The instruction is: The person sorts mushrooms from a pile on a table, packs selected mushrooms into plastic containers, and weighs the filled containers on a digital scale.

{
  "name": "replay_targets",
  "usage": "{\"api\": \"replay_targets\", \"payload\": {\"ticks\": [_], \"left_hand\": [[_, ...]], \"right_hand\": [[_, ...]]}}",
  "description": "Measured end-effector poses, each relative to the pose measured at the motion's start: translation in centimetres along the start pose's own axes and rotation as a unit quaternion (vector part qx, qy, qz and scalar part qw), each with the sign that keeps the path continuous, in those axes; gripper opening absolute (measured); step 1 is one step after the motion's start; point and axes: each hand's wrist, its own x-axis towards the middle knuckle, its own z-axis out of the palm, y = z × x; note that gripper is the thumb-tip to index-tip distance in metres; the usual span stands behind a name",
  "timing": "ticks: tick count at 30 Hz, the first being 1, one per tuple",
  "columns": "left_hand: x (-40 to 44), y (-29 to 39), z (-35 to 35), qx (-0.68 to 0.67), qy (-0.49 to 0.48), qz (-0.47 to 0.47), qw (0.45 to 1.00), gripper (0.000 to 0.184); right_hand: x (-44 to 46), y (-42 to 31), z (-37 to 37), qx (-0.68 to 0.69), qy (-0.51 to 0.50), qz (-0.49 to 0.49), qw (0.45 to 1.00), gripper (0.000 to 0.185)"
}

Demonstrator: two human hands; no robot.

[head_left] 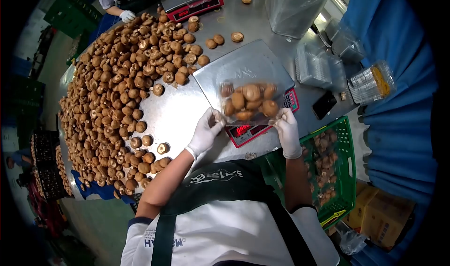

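My left hand (pixel 207 131), in a white glove, pinches the near left corner of a clear plastic container (pixel 225 120). At its near right corner, the gloved fingers of my right hand (pixel 285 130) are closed on the same container. Several brown shiitake mushrooms (pixel 252 93) lie inside. The container is over the steel plate of a red digital scale (pixel 243 59); whether it touches the plate I cannot tell. Red digits glow on the scale's display (pixel 242 130), partly behind the container's near edge.
A large heap of loose mushrooms (pixel 122 83) covers the table's left side. Stacked clear containers (pixel 314 66) and a black phone (pixel 324 105) lie to the right. A green crate (pixel 349 167) holds packed mushrooms. Across the table, a co-worker's gloved hand (pixel 127 16) is near another scale (pixel 197 7).
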Motion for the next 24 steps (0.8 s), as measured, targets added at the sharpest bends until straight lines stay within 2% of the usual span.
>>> {"api": "replay_targets", "payload": {"ticks": [1, 2, 4, 8, 9, 12, 14, 16, 17, 18, 20, 21, 22, 24], "left_hand": [[-0.5, 0.3, 0.1, 0.074, 0.004, 0.046, 0.996, 0.008], [-1.4, 0.7, 0.2, 0.13, 0.022, 0.048, 0.99, 0.01], [-1.9, 1.3, 0.6, 0.262, 0.025, 0.205, 0.943, 0.014], [-1.7, 2.1, 1.2, 0.352, -0.018, 0.388, 0.852, 0.018], [-1.7, 2.3, 1.6, 0.352, -0.022, 0.39, 0.851, 0.018], [-1.8, 1.6, 3.6, 0.312, -0.017, 0.344, 0.885, 0.018], [-2.4, 1.1, 6.1, 0.218, -0.042, 0.168, 0.961, 0.017], [-2.6, 0.4, 8.9, 0.132, -0.116, 0.095, 0.98, 0.016], [-2.8, 1.0, 10.6, 0.037, -0.158, -0.004, 0.987, 0.019], [-2.3, -0.2, 11.7, 0.07, -0.196, 0.012, 0.978, 0.018], [-1.8, -1.4, 13.6, 0.07, -0.274, -0.064, 0.957, 0.012], [-1.9, -1.5, 14.6, 0.066, -0.332, -0.043, 0.94, 0.014], [-2.3, -0.9, 15.4, 0.084, -0.355, -0.074, 0.928, 0.019], [-2.4, -0.2, 16.6, 0.139, -0.396, -0.006, 0.908, 0.026]], "right_hand": [[-0.2, -0.8, 0.5, -0.101, 0.006, -0.036, 0.994, 0.023], [-0.6, -1.0, 0.8, -0.071, 0.001, -0.078, 0.994, 0.027], [-1.5, -0.9, 0.7, -0.054, 0.009, -0.101, 0.993, 0.031], [-3.5, 0.7, -0.5, 0.131, -0.009, -0.074, 0.989, 0.04], [-4.0, 1.4, -0.8, 0.208, -0.031, -0.061, 0.976, 0.043], [-5.3, 3.9, -1.3, 0.437, -0.132, -0.042, 0.889, 0.05], [-6.0, 4.4, -0.9, 0.505, -0.165, -0.069, 0.845, 0.055], [-6.5, 3.3, 0.0, 0.533, -0.176, -0.095, 0.822, 0.046], [-7.2, 3.1, 0.3, 0.549, -0.118, -0.093, 0.822, 0.046], [-7.9, 2.8, 0.2, 0.566, -0.063, -0.088, 0.817, 0.046], [-9.4, 3.7, -2.6, 0.551, 0.073, -0.099, 0.825, 0.052], [-10.2, 4.7, -4.8, 0.542, 0.137, -0.111, 0.821, 0.056], [-12.3, 3.8, -7.6, 0.52, 0.164, -0.117, 0.83, 0.062], [-16.7, 5.8, -16.1, 0.401, 0.288, -0.167, 0.853, 0.064]]}}
